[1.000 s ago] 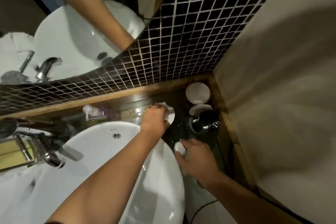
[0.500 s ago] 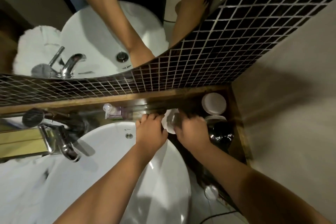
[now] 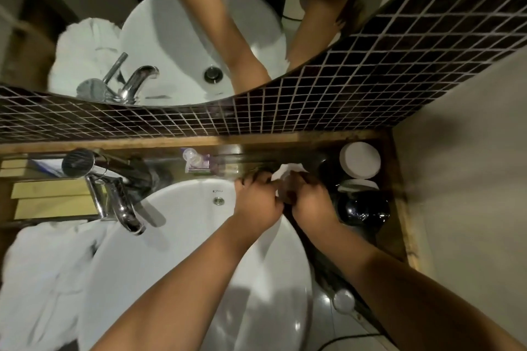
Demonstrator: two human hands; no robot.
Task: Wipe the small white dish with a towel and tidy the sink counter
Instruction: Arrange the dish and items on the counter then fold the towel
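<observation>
My left hand [image 3: 256,201] and my right hand [image 3: 309,199] meet on the dark counter just behind the basin's right rim. Both are closed around a small white dish [image 3: 288,169]. Only its white upper edge shows above my fingers, and a blurred dark patch sits between the hands, so I cannot make out the rest of it. A white towel [image 3: 42,279] lies crumpled at the left of the basin, away from both hands.
The white basin [image 3: 176,265] fills the middle, with a chrome faucet [image 3: 119,205] at its left. A pump bottle [image 3: 196,162] stands behind it. In the right corner sit a round white lid [image 3: 360,164], a second white dish [image 3: 358,184] and a black bowl [image 3: 363,208]. A small white cap [image 3: 343,300] lies near the counter's front.
My right hand let go of the small white cap, left it near the front of the counter and moved up to join my left hand on the dish.
</observation>
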